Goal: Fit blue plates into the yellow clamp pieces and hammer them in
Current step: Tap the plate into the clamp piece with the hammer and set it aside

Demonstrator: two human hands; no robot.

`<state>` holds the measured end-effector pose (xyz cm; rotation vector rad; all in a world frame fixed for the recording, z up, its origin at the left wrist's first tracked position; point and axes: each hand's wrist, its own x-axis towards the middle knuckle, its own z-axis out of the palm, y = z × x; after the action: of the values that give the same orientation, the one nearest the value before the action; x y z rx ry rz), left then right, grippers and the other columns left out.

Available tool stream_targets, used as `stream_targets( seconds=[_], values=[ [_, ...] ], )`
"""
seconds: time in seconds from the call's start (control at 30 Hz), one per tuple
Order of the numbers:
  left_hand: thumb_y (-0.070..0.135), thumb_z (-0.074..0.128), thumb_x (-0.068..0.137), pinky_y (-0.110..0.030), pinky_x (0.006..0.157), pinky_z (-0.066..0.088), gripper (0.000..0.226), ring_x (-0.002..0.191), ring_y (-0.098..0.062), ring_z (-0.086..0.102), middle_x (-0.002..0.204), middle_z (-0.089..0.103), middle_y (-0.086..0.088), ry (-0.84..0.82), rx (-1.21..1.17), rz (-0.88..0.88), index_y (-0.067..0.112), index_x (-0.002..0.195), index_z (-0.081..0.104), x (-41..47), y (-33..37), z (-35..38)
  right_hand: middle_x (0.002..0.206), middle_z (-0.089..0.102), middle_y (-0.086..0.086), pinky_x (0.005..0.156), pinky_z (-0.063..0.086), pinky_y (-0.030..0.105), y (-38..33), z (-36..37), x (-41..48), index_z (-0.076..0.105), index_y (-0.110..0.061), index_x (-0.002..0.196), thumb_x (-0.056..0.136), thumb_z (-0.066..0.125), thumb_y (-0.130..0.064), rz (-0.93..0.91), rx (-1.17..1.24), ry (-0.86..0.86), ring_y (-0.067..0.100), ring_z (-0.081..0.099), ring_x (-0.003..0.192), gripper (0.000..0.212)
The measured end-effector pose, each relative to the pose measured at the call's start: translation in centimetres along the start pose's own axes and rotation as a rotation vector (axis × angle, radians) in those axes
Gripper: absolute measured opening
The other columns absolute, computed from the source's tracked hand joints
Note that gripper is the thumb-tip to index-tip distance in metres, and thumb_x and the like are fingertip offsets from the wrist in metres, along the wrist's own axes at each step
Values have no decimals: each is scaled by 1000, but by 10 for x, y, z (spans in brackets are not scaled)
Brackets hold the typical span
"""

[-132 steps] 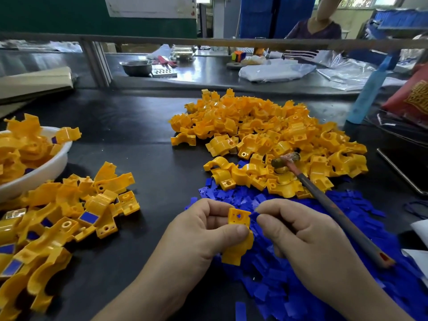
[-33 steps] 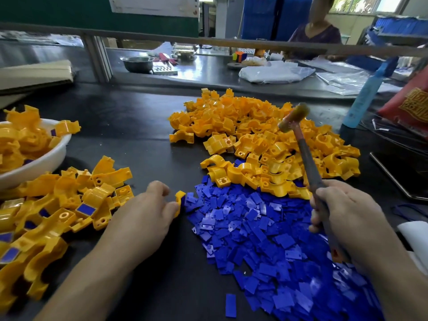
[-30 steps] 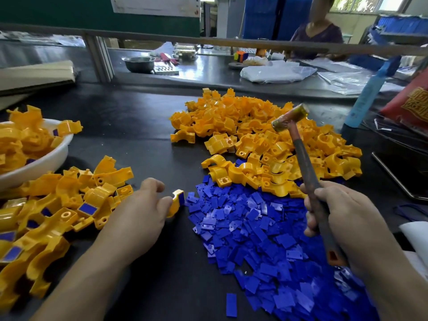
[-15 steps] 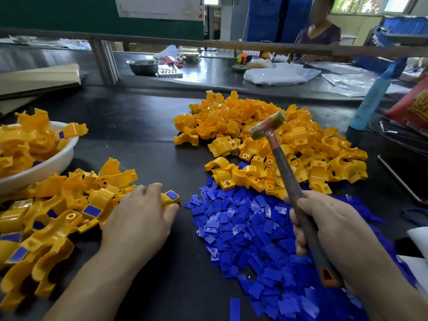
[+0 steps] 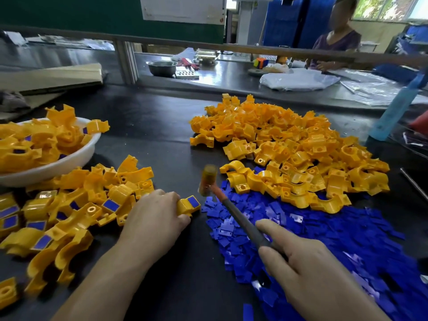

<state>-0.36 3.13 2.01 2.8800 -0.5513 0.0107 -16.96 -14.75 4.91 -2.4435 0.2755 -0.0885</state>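
My left hand (image 5: 154,218) presses a yellow clamp piece (image 5: 188,205) flat on the black table, a blue plate showing in its upper face. My right hand (image 5: 308,267) grips the handle of a small hammer (image 5: 234,214). The hammer's blurred head (image 5: 207,180) hangs just above and right of the clamp piece. A big heap of empty yellow clamps (image 5: 289,149) lies at the back right. Loose blue plates (image 5: 324,242) spread under my right hand.
Fitted clamps with blue plates lie piled at the left (image 5: 69,209). A white bowl (image 5: 69,158) of more clamps stands at far left. A blue bottle (image 5: 393,110) stands at the right edge. A person sits behind the rail at the back right.
The hammer has swung down and left from over the yellow heap to just above the held clamp. My left hand has stayed on the clamp beside the fitted pile.
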Motion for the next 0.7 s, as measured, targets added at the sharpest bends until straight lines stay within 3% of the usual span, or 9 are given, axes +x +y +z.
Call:
stream_targets(
  seconds=[0.17, 0.3, 0.47, 0.6, 0.7],
  values=[
    [49, 52, 95, -26, 77, 45, 40, 107, -16, 54, 116, 59, 2, 24, 107, 38, 25, 127, 59, -1, 5, 0, 86, 60, -23, 72, 44, 13, -5, 0, -2, 23, -79, 104, 89, 42, -48, -60, -20, 68, -9, 55, 81, 40],
    [47, 43, 99, -27, 84, 47, 50, 116, -19, 52, 126, 57, -1, 66, 178, 56, 21, 142, 47, -3, 7, 4, 93, 62, -17, 78, 45, 17, -4, 7, 0, 24, -60, 129, 93, 43, -47, -59, -68, 28, -6, 54, 89, 43],
    [48, 46, 99, -29, 87, 48, 51, 119, -20, 50, 129, 55, -2, 65, 190, 54, 21, 142, 47, -1, 7, 7, 85, 61, -15, 74, 47, 21, -7, 10, -1, 22, -64, 125, 90, 41, -49, -99, -106, 72, -2, 56, 84, 42],
    [48, 47, 98, -31, 88, 49, 49, 115, -20, 52, 126, 56, -2, 53, 204, 68, 21, 139, 50, 0, 5, 9, 102, 62, -11, 84, 48, 27, -9, 11, 2, 22, -47, 139, 97, 36, -47, -25, -233, -33, 5, 58, 90, 44],
    [48, 48, 98, -31, 90, 49, 48, 115, -20, 52, 127, 57, -2, 53, 197, 74, 21, 138, 51, 0, 4, 9, 99, 62, -12, 77, 49, 23, -8, 5, 5, 27, -48, 135, 97, 37, -47, -11, -209, -47, 3, 58, 84, 40]
  ],
)
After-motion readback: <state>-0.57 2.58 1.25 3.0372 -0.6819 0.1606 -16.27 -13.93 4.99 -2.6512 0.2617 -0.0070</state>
